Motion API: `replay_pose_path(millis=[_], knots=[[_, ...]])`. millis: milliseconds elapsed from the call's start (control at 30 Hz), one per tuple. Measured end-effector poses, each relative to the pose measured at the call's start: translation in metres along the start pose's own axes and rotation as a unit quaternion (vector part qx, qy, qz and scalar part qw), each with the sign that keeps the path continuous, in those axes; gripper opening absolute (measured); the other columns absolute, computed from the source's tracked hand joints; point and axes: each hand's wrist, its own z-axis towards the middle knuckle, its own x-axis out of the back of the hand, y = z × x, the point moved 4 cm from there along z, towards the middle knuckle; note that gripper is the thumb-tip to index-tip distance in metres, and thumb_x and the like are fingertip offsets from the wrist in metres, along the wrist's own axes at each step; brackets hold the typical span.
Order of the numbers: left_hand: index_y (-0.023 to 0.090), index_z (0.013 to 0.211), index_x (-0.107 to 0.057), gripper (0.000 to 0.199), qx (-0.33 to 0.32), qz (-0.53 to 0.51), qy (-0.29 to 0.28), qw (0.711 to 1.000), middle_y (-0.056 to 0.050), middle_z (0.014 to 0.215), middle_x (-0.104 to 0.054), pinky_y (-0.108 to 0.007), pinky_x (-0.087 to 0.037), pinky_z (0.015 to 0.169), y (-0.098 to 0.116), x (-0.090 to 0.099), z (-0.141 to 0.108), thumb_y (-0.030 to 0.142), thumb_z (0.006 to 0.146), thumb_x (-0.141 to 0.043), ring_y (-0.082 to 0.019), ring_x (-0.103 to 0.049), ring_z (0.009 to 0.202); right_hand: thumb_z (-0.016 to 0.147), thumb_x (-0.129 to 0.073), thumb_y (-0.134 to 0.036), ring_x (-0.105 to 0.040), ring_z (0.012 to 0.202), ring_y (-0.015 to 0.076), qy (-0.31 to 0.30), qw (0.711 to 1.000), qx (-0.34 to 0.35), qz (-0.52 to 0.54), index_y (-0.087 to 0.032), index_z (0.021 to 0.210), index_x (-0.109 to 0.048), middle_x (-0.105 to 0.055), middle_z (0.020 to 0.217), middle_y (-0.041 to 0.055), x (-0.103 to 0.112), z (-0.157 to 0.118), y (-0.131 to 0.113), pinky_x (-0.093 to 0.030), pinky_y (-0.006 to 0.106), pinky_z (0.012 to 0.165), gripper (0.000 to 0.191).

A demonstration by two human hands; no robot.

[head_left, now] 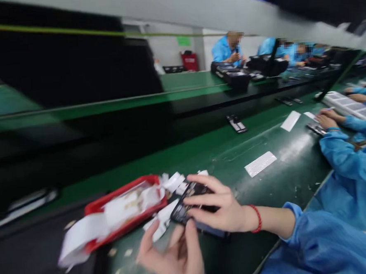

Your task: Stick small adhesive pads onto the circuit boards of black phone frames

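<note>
My right hand point(219, 203), with a red bead bracelet at its wrist, lies over a flat black device point(179, 211) that looks like a phone chassis. Its fingers grip the device, which rests low over the green bench. Just below the device's near corner is my left hand point(173, 255), its fingers curled but apart, with nothing visible between them. One of its fingertips is close to the device's edge; whether it touches is unclear. White paper scraps point(173, 181) lie beside and behind the device.
Left of my hands stands a red tray point(123, 228) heaped with white paper strips, one hanging over its end. A dark mat point(38, 253) lies further left. Across the green bench point(221, 159) are a white label sheet point(260, 163) and another chassis point(237, 124). A co-worker's hands point(327, 119) work at right.
</note>
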Motion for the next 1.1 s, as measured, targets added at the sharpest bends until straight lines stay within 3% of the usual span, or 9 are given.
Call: replay_pose_path(millis=[133, 200, 367, 500, 633, 833, 1100], knots=[[0.021, 0.124, -0.043, 0.046, -0.017, -0.068, -0.005, 0.998, -0.006, 0.092, -0.072, -0.024, -0.063, 0.067, 0.004, -0.001, -0.002, 0.028, 0.089, -0.072, -0.02, -0.078, 0.077, 0.092, -0.069, -0.015, -0.061, 0.132, 0.0257, 0.014, 0.999, 0.025, 0.016, -0.021, 0.111, -0.077, -0.063, 0.14, 0.0152, 0.006, 0.006, -0.008, -0.052, 0.045, 0.112, 0.021], [0.022, 0.123, -0.043, 0.041, -0.017, -0.077, -0.013, 0.997, -0.008, 0.098, -0.073, -0.022, -0.062, 0.069, 0.009, -0.002, -0.003, 0.025, 0.092, -0.069, -0.018, -0.079, 0.08, 0.09, -0.07, -0.012, -0.061, 0.133, 0.0258, 0.014, 0.999, 0.021, 0.031, -0.02, 0.109, -0.076, -0.063, 0.141, 0.0162, 0.004, 0.006, -0.01, -0.053, 0.045, 0.112, 0.021], [0.025, 0.116, -0.045, 0.024, -0.007, -0.088, -0.046, 0.995, -0.004, 0.092, -0.075, -0.019, -0.06, 0.067, 0.014, -0.001, -0.005, 0.023, 0.098, -0.062, -0.013, -0.076, 0.073, 0.086, -0.074, -0.008, -0.062, 0.132, 0.0253, 0.014, 0.996, -0.047, 0.073, -0.02, 0.107, -0.074, -0.06, 0.145, 0.0157, 0.003, 0.001, -0.008, -0.053, 0.04, 0.113, 0.025], [0.024, 0.107, -0.057, 0.012, -0.049, -0.011, -0.052, 0.997, 0.001, 0.088, -0.071, -0.013, -0.054, 0.061, 0.018, 0.004, -0.001, 0.016, 0.098, -0.057, -0.008, -0.071, 0.068, 0.085, -0.076, -0.011, -0.059, 0.135, 0.0263, -0.025, 0.987, -0.104, 0.116, -0.022, 0.099, -0.075, -0.058, 0.146, 0.013, 0.006, 0.002, -0.006, -0.049, 0.042, 0.117, 0.018], [0.023, 0.099, -0.067, 0.018, -0.069, 0.018, -0.078, 0.994, 0.002, 0.086, -0.072, -0.011, -0.053, 0.066, 0.021, 0.006, 0.004, 0.012, 0.099, -0.053, -0.006, -0.07, 0.07, 0.09, -0.071, -0.013, -0.055, 0.14, 0.0251, -0.083, 0.969, -0.151, 0.175, -0.023, 0.098, -0.077, -0.055, 0.149, 0.0108, 0.004, 0.006, -0.005, -0.046, 0.042, 0.119, 0.014], [0.022, 0.094, -0.067, 0.006, -0.088, 0.017, -0.06, 0.994, 0.004, 0.081, -0.074, -0.01, -0.05, 0.058, 0.023, 0.008, 0.005, 0.018, 0.096, -0.063, -0.007, -0.069, 0.064, 0.092, -0.07, -0.015, -0.056, 0.138, 0.0249, -0.102, 0.961, -0.166, 0.194, -0.023, 0.098, -0.08, -0.054, 0.15, 0.0114, 0.001, 0.008, -0.006, -0.046, 0.043, 0.119, 0.014], [0.019, 0.097, -0.066, 0.01, -0.076, 0.051, -0.06, 0.994, 0.001, 0.079, -0.073, -0.016, -0.052, 0.059, 0.02, 0.011, 0.002, 0.018, 0.099, -0.057, -0.01, -0.068, 0.065, 0.089, -0.074, -0.018, -0.056, 0.14, 0.0255, -0.139, 0.961, -0.166, 0.171, -0.024, 0.096, -0.081, -0.058, 0.147, 0.0097, -0.003, 0.018, 0.001, -0.048, 0.043, 0.118, 0.012]])
